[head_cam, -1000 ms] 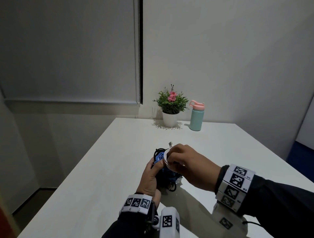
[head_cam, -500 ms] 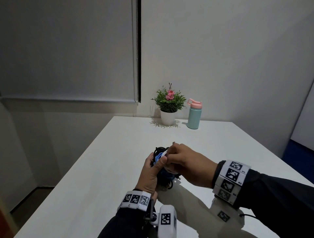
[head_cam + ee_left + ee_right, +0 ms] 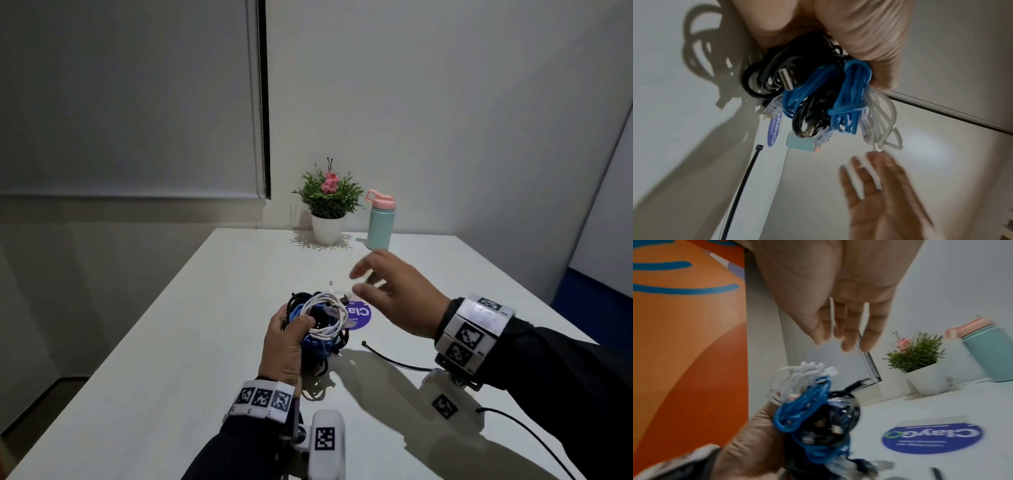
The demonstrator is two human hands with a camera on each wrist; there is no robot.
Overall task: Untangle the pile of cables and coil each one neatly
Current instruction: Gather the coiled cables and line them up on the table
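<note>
Right hand (image 3: 394,294) has let go and pulled away, fingers spread, holding nothing. Left hand (image 3: 286,346) still grips the cable bundle (image 3: 320,320) just above the table (image 3: 171,359).

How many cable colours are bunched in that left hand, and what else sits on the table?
Cable colours in the left hand: 3 (white cable, blue cable, black cable)
Potted plant: 1
Bottle: 1
Purple sticker: 1
Black cable tie: 1
Total: 7

White table (image 3: 164,359), glossy top. Resting on it: potted plant (image 3: 328,205) and teal bottle (image 3: 379,221) at the far edge (side by side), round purple sticker (image 3: 360,317), black cable tie (image 3: 387,358) nearer.
</note>
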